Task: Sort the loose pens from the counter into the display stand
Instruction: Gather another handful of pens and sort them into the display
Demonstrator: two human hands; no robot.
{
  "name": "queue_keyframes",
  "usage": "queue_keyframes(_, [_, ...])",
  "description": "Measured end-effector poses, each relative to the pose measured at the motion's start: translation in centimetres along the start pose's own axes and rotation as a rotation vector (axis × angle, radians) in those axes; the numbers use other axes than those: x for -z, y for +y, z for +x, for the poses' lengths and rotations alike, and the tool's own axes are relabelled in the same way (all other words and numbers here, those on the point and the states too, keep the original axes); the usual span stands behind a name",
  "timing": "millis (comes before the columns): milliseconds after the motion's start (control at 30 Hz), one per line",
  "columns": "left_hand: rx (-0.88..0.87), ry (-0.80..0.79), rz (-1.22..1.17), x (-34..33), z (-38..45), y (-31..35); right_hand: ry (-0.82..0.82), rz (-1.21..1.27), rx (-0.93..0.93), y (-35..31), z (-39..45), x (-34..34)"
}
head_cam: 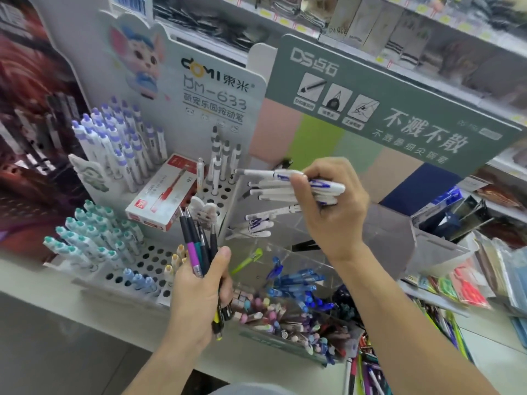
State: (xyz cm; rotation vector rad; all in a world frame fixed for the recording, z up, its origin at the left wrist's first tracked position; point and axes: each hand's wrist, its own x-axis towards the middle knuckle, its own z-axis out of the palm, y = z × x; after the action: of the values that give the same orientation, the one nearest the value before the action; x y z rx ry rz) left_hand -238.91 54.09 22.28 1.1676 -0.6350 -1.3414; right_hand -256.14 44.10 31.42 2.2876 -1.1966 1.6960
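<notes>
Two bare hands in view. Left hand (199,292), near and left of centre, curled tight around a bunch of dark slim pens (199,246): about five barrels countable, one with purple grip, one teal, the others black or grey, tips pointing up and far; a yellow end sticking out below the palm. Right hand (330,206), farther and to the right, fingers closed on a bundle of white pens with blue print (271,185), roughly five or six, lying nearly level with tips to the left, held above a clear plastic bin (256,246).

White perforated display stand (216,195) on the left, standing on the pale surface (42,280), many round holes unfilled. In the stand: a far group of white pens with purple caps (114,138), too many for exact count; a near group of white pens with teal caps (91,235), also dense; four or five white-grey pens (221,158) at centre. One red and white pen box (162,195) lying tilted on the stand. Blue translucent pens (296,283) heaped in the near bin.
</notes>
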Motion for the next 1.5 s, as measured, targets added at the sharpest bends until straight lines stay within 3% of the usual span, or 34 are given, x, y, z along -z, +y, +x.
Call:
queue_keyframes(267, [0.02,0.032,-0.038,1.1,-0.2,0.1,0.075,-0.05,0.027,0.1,-5.7,0.3])
queue_keyframes(567, [0.035,0.012,-0.049,0.6,-0.2,0.3,0.102,-0.085,-0.1,-0.2,-5.6,0.6])
queue_keyframes(767, [0.037,0.021,-0.038,0.3,0.0,0.1,-0.08,0.0,-0.428,-1.2,-3.3,2.9])
queue_keyframes(933, [0.015,0.023,-0.033,-0.2,-0.3,0.1,-0.193,-0.063,-0.466,-0.7,-0.2,0.0])
queue_keyframes(1033, [0.006,0.039,-0.031,-0.2,-0.5,0.0,-0.147,-0.07,-0.441,0.1,1.1,-2.4])
queue_keyframes(1133, [0.01,0.052,-0.027,0.0,-0.6,-0.2,-0.122,-0.079,-0.292,0.4,1.7,-3.7])
queue_keyframes(1233, [0.017,0.069,-0.036,0.0,-0.5,-0.3,-0.143,-0.076,-0.146,0.7,1.4,-4.0])
queue_keyframes(1500, [-0.036,0.171,0.077,-1.4,0.8,-0.2,-0.235,-0.024,0.008,2.2,-2.3,-4.4])
